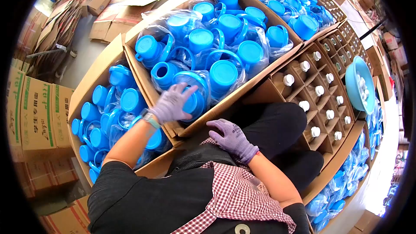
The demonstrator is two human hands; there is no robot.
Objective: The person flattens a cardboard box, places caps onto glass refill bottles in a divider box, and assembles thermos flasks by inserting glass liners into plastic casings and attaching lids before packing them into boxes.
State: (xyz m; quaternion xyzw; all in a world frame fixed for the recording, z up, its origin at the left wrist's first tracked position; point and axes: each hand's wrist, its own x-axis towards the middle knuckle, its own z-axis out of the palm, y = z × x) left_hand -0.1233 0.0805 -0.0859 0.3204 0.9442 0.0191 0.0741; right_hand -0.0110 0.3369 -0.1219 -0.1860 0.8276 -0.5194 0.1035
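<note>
My left hand [174, 103], in a grey glove, reaches over the near edge of the middle carton [242, 93]. Its fingers are spread on or just above a blue lidded jug [193, 104] in clear plastic; contact is hard to tell. My right hand [232, 138], in a purple-grey glove, hovers above my lap near that carton's front wall, fingers apart and holding nothing. An open-mouthed blue jug [165, 73] lies just beyond my left hand. Another blue jug with its lid on [223, 74] stands to the right of it.
More blue jugs fill cartons at the left [99, 138] and the back right [305, 26]. On the right, a divided carton holds white-capped bottles [319, 90], with a blue basin [359, 85] beyond. Stacked cartons [38, 115] and flattened cardboard [52, 30] lie at the far left.
</note>
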